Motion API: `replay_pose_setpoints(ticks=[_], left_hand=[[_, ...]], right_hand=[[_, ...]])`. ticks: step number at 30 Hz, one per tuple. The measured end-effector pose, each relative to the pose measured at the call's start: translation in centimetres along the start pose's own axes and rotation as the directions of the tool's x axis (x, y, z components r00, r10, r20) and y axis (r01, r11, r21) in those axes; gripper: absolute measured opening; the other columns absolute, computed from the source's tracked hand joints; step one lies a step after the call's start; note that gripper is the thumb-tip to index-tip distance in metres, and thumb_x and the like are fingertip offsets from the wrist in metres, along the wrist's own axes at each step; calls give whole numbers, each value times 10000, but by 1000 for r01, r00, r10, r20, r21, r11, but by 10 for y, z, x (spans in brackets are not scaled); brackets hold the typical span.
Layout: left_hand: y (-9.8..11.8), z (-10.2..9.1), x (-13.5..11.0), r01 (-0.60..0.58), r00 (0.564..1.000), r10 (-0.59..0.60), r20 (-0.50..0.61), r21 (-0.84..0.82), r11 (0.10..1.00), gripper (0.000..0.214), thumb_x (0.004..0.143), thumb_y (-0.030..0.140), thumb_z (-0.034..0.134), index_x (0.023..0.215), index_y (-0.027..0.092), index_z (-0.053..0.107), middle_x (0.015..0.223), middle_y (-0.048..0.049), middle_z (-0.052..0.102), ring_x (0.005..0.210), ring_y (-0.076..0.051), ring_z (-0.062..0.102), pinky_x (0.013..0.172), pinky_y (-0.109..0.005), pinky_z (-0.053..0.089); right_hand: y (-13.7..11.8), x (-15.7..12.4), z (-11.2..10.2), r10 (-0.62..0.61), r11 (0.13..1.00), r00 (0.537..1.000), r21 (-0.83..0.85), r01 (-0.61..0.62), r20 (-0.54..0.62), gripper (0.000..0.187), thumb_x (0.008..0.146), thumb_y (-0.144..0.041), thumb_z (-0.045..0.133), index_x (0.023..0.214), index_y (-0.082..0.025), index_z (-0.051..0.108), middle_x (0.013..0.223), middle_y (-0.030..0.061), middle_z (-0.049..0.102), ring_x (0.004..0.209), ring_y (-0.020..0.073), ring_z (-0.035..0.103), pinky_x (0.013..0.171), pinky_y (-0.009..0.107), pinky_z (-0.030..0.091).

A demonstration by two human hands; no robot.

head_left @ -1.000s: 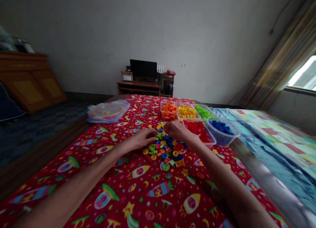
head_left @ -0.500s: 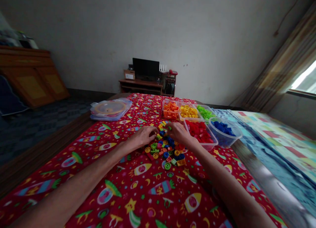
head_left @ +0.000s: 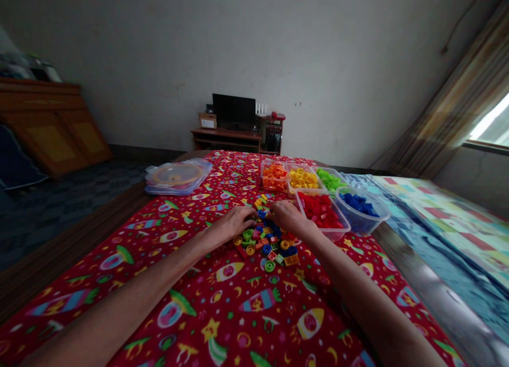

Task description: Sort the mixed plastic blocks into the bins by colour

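Note:
A heap of small mixed-colour plastic blocks point(head_left: 267, 244) lies on the red rocket-print cloth point(head_left: 222, 303). My left hand point(head_left: 234, 223) rests on the heap's far left side with its fingers curled down into the pieces. My right hand point(head_left: 287, 217) sits on the far right side, fingers bent and pinched among the blocks. What either hand grips is too small to make out. The two hands' fingertips almost meet over the blue and green pieces.
Clear tubs stand behind the heap: orange point(head_left: 273, 176), yellow point(head_left: 303, 179), green point(head_left: 330, 180), red point(head_left: 320, 210), and a round tub of blue blocks point(head_left: 360, 207). Stacked clear lids point(head_left: 177, 176) lie far left. A bed with a patterned sheet point(head_left: 449, 224) runs along the right.
Both hands have drawn a little closer together over the far part of the heap. The right hand has come down from a raised pinch onto the blocks.

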State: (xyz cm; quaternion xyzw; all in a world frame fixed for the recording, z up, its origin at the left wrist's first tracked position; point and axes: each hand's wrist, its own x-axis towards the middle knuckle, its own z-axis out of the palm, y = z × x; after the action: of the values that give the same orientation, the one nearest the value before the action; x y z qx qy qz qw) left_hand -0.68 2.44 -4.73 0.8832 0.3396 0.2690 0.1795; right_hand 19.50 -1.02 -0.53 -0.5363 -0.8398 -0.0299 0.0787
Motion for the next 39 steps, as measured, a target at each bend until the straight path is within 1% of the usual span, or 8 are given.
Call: replay_pose_setpoints(ticks=[7,14,18,21,24,28,34,39], left_hand=[[1,2,0,19,999,-20,-28,-10,1000,176,806,295,569,908,219,690,898,-42,703,846,-207,637,773,-286,467],[6,1,2,36,998,-37,-45,-18,999,76,778,251,566,797,204,624,782,-22,660,746,-188,613,713,-289,470],[9,-10,11,108,963,-168,-213,-265,958,144,746,308,597,823,189,573,782,-29,660,752,-192,632,705,-302,502],[18,-19,15,67,923,-219,-316,-429,901,299,718,368,646,927,179,545,826,-39,671,790,-202,657,723,-319,525],[34,-22,12,-15,921,-134,-367,-378,926,386,718,340,669,1050,192,539,896,-39,684,856,-207,665,793,-349,524],[51,-19,8,-53,929,-33,-369,-221,974,452,775,287,630,1202,211,501,961,-40,680,921,-198,656,830,-343,518],[42,-19,8,-69,901,15,-434,-109,992,553,827,411,582,1303,189,408,1040,-68,640,934,-187,634,836,-329,519],[31,-25,8,22,901,-46,-432,-61,998,468,899,433,444,1287,173,424,1058,-78,644,963,-198,629,798,-317,523]], right_hand=[[-2,3,0,17,995,997,95,-9,-76,196,879,-194,482,902,-115,660,831,114,665,783,173,583,690,247,379],[-9,8,-11,194,920,975,365,-142,-109,283,863,-189,405,620,-153,545,605,25,561,565,105,452,546,239,277],[-13,10,-12,255,697,967,689,-199,22,265,867,-203,400,609,-176,453,529,-19,495,466,79,421,463,208,280],[-19,11,-12,226,308,959,921,-239,173,235,903,-223,374,686,-183,455,493,-38,486,394,77,427,417,191,329],[-28,10,-12,162,-69,945,959,-276,284,279,961,-302,304,822,-163,502,540,-15,539,438,88,504,440,183,413],[-34,11,-10,11,-325,946,896,-303,324,322,977,-373,306,993,-153,541,628,3,590,486,84,551,413,156,421],[-30,9,-11,30,-345,942,887,-305,335,73,830,-171,602,794,-110,587,632,4,598,514,60,563,372,102,371],[-23,8,-14,31,-338,951,899,-279,307,75,735,-131,678,774,-102,620,632,-8,575,533,44,548,405,92,386]])
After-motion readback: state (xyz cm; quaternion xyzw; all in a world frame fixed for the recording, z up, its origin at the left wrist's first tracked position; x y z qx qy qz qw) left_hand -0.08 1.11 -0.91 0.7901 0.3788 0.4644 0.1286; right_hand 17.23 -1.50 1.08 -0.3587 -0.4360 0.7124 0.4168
